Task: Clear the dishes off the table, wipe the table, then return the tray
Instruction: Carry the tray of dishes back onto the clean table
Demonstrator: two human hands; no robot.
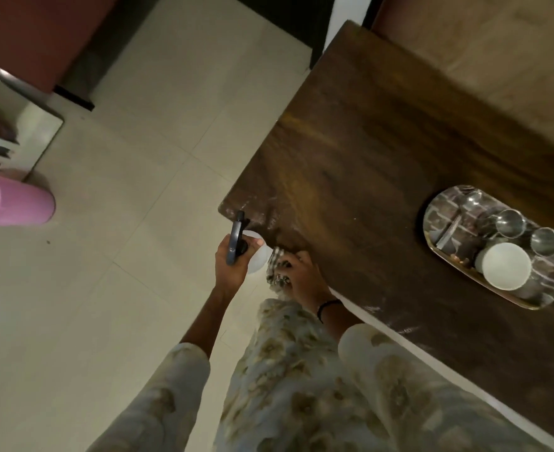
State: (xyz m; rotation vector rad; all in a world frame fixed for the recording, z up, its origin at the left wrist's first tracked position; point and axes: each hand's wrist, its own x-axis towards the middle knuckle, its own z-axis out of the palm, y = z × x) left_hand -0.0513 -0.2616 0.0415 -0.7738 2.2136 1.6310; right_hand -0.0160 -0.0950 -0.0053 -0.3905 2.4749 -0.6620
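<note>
Table (383, 151) mid-wipe: right hand (301, 275) clutches checked cloth (277, 267) at near-left corner, left hand (233, 262) grips spray bottle (236, 239). Dishes loaded on tray (432, 252) (right side, not yet returned).

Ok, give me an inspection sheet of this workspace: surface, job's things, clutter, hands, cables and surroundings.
Surface: dark wooden table, with pale smears along its near edge.
Job's things: oval tray on the table, holding three steel glasses, a white bowl and other small pieces too dim to name; checked cloth at the table edge.
Clutter: nothing seen.
Hands: left hand holds a spray bottle by the table corner; right hand grips the cloth.
Cables: nothing seen.
Surroundings: pale tiled floor, pink bin at left, beige seat beyond the table.
</note>
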